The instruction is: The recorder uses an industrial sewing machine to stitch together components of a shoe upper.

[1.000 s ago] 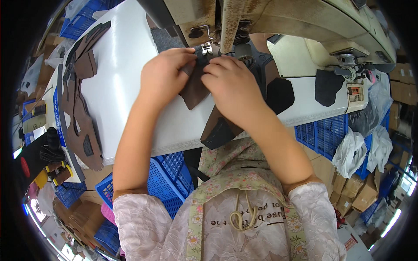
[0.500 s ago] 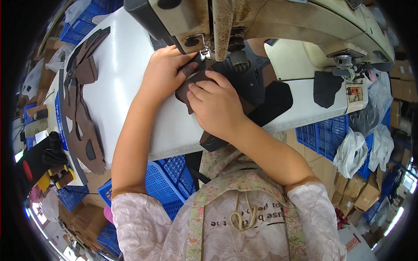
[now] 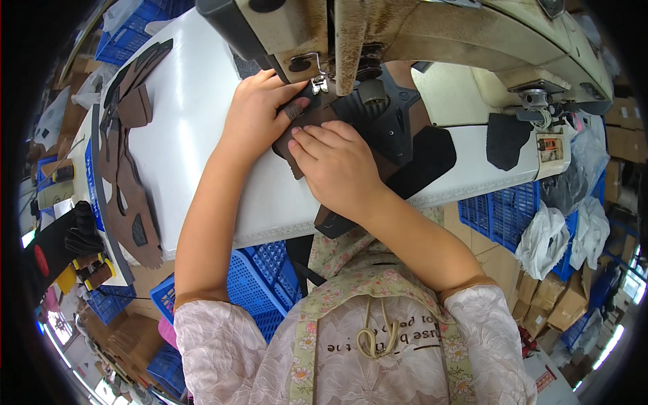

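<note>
1. Hands at the sewing machine [image 3: 472,32]: the left hand [image 3: 260,111] lies wide, thumb apart from the fingers, some fingertips hidden; the right hand [image 3: 337,162] rests narrower, fingers together. Whether it pinches cannot be told.
2. Brown panel [image 3: 312,119], beneath and between both hands, on the near side of the presser foot [image 3: 319,86].
3. Hazard to fingers: the left thumb lies near the foot; a slip of that hand could carry it beneath.
4. Hazard to work: uneven pressure from the hands could skew the panel. The dark flap [image 3: 334,223], nearer the body than the right hand, could drag at the bench edge.
5. Room: widest on the white bench [image 3: 185,142] left of the left hand, as far as the brown pieces [image 3: 131,209]. Right of the right hand, a black panel [image 3: 432,158] narrows passage; above the hands, the machine limits lifting.
</note>
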Tool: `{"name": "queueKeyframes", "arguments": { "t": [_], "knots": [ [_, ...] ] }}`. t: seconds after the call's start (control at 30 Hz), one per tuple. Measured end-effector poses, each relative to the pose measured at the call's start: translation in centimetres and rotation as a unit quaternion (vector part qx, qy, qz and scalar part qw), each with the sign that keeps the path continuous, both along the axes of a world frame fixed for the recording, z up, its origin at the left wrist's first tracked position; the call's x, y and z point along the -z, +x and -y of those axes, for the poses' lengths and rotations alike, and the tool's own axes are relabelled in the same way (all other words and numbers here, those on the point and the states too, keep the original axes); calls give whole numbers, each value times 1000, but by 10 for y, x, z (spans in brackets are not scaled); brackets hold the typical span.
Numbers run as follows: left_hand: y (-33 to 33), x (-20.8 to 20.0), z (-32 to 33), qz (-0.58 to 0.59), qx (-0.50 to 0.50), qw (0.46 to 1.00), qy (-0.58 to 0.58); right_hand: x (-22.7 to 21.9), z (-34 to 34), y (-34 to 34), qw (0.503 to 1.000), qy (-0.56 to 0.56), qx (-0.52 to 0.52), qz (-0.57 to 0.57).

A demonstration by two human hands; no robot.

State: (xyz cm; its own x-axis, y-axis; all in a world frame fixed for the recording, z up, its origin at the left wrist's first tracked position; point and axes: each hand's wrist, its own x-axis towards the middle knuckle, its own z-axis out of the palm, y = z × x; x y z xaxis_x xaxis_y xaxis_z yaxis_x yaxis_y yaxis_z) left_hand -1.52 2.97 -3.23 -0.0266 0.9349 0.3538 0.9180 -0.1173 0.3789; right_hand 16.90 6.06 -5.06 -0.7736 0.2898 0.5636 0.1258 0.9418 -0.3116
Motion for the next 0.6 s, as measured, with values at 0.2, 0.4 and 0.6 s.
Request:
{"name": "queueKeyframes", "arguments": {
  "t": [0.2,0.4,0.6],
  "knots": [
    [1,3,0,-16,-13,1000,-21,-1,-3,1,1000,12,-6,-7],
    [3,3,0,-45,-28,998,-27,-6,-3,0,1000,7,1,6],
    [5,-2,-4,-71,-39,996,-30,-11,3,2,997,32,40,66]
  ]
}}
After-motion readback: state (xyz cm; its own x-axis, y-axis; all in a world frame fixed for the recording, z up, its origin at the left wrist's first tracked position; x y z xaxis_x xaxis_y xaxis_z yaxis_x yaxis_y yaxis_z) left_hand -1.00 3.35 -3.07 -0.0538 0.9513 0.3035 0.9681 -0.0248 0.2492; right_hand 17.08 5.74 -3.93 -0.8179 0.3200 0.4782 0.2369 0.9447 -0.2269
